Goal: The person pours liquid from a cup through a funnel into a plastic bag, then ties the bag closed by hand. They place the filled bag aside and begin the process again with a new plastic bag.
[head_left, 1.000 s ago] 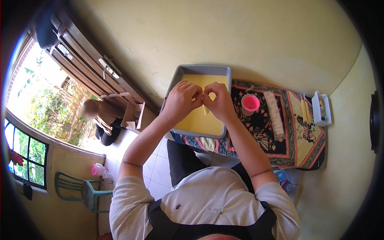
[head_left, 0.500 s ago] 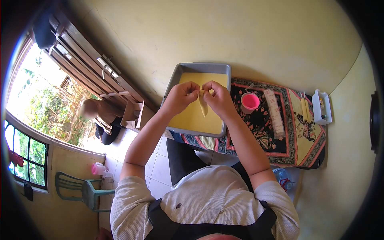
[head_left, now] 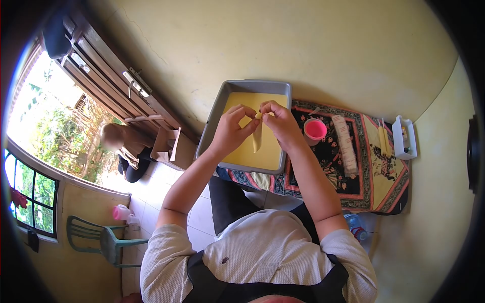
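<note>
Over a grey tray (head_left: 214, 116) with a flat yellow layer inside, both hands meet at the top of a small, narrow yellow bag (head_left: 257, 139). The bag hangs down from the fingertips, tapering upward to the pinched end. My left hand (head_left: 234, 126) has its thumb and fingers closed at the bag's top from the left. From the right, my right hand (head_left: 277, 121) pinches the same end. The fingertips nearly touch, and the fingers partly cover the bag's tip.
Right of the tray, a patterned cloth (head_left: 371, 177) bears a pink cup (head_left: 315, 130), a long pale strip (head_left: 345, 146) and a white basket (head_left: 405, 137). A green chair (head_left: 108, 242) stands lower left; a person (head_left: 132, 146) sits by the doorway near a cardboard box (head_left: 166, 147).
My left hand's fingers have spread a little and turned at the bag's top. The bag hangs slightly lower, and my right hand has shifted slightly right.
</note>
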Available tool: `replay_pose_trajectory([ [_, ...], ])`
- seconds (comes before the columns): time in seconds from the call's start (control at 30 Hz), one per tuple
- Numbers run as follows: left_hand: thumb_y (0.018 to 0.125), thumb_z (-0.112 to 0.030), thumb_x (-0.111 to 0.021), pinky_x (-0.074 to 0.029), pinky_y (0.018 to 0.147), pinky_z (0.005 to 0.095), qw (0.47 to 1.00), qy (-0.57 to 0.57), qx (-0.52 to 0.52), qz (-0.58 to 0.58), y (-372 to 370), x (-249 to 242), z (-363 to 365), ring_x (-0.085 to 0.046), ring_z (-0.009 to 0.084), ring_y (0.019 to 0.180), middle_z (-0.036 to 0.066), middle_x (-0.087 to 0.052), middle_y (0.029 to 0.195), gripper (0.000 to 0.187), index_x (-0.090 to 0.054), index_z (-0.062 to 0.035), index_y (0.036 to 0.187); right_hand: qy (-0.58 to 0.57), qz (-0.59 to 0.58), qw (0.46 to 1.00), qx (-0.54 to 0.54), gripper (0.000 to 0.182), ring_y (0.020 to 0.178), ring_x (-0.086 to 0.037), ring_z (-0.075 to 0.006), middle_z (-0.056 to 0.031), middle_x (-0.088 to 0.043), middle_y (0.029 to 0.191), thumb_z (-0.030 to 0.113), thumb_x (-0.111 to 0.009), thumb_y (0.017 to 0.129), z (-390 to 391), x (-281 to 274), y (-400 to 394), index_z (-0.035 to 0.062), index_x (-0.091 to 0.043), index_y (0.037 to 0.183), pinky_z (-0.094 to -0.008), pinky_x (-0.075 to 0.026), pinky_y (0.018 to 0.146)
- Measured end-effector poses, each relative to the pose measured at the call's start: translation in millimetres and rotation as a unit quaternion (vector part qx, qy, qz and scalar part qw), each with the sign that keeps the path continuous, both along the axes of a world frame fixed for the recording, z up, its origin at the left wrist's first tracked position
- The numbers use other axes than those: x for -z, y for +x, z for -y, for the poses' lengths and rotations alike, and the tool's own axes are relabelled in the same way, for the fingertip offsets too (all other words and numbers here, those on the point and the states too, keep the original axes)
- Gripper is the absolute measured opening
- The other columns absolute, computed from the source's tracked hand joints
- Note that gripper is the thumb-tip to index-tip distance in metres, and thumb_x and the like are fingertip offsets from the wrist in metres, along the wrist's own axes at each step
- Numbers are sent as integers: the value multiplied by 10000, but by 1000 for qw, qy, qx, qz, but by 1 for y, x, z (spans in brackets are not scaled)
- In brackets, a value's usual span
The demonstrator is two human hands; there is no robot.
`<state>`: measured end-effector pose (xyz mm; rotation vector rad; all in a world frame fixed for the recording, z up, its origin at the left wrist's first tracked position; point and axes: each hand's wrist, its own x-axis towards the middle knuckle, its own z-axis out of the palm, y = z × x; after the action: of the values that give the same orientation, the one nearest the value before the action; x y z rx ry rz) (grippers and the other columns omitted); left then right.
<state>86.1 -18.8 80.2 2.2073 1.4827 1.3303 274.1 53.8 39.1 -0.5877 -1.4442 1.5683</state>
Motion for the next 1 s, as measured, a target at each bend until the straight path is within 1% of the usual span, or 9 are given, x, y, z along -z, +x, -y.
replay_pose_trajectory([
  [0.13,961,-124,-846,-567,810,380,1000,6,-1,27,2,-3,3,-735,337,933,126,-742,1022,186,-734,0,1043,164,88,980,74,149,1099,-642,-231,-83,-697,1098,119,-724,949,1,-4,3,42,-696,1073,-379,-499,1016],
  [0.23,965,-113,-830,-569,779,386,1000,3,-10,29,3,-5,5,-739,331,899,127,-741,1022,164,-736,-1,1040,342,133,919,146,151,1070,-657,-230,-73,-694,1172,106,-730,974,-4,-5,4,44,-702,1109,-361,-505,943],
  [0.33,965,-114,-817,-571,758,393,1000,12,-19,11,3,-6,7,-739,331,873,124,-740,1019,147,-742,-9,1034,396,81,897,179,182,1086,-669,-318,-98,-719,1139,79,-760,931,6,-21,6,54,-740,1110,-402,-516,951],
  [0.43,957,-123,-815,-572,750,405,1000,8,-25,-8,6,-12,9,-733,341,862,117,-741,1003,141,-746,-17,1019,479,150,847,175,182,1095,-670,-301,-62,-724,1035,76,-803,896,10,-34,16,81,-776,1076,-431,-511,930],
  [0.53,939,-121,-815,-576,770,421,999,7,-37,-39,8,-17,13,-726,351,869,113,-742,974,138,-741,-22,1000,580,208,760,205,157,1071,-673,-264,-17,-724,963,99,-829,875,11,-50,26,117,-784,1024,-440,-495,899],
  [0.63,925,-111,-807,-579,796,433,997,14,-38,-68,8,-19,13,-721,353,883,118,-741,949,139,-732,-25,1004,642,262,698,176,129,1017,-657,-203,36,-704,889,201,-867,868,5,-59,28,168,-755,923,-425,-463,887],
  [0.73,919,-114,-800,-578,798,433,998,2,-30,-51,8,-16,12,-718,347,876,126,-744,946,153,-725,-27,1020,669,279,670,161,129,978,-650,-187,42,-675,826,186,-852,861,-3,-65,26,169,-726,879,-420,-453,860],
  [0.83,927,-122,-792,-569,763,405,999,-25,-34,-33,9,-16,11,-716,330,830,133,-751,956,173,-720,-20,1047,659,266,685,160,137,941,-667,-185,40,-678,816,123,-839,826,-10,-67,26,158,-716,876,-421,-448,842],
  [1.0,947,-120,-773,-559,774,354,996,-81,-24,-11,9,-20,11,-732,314,849,147,-759,978,177,-707,-2,1061,607,150,760,178,186,883,-688,-257,-28,-682,854,16,-790,759,-15,-57,19,106,-656,851,-417,-489,811],
])
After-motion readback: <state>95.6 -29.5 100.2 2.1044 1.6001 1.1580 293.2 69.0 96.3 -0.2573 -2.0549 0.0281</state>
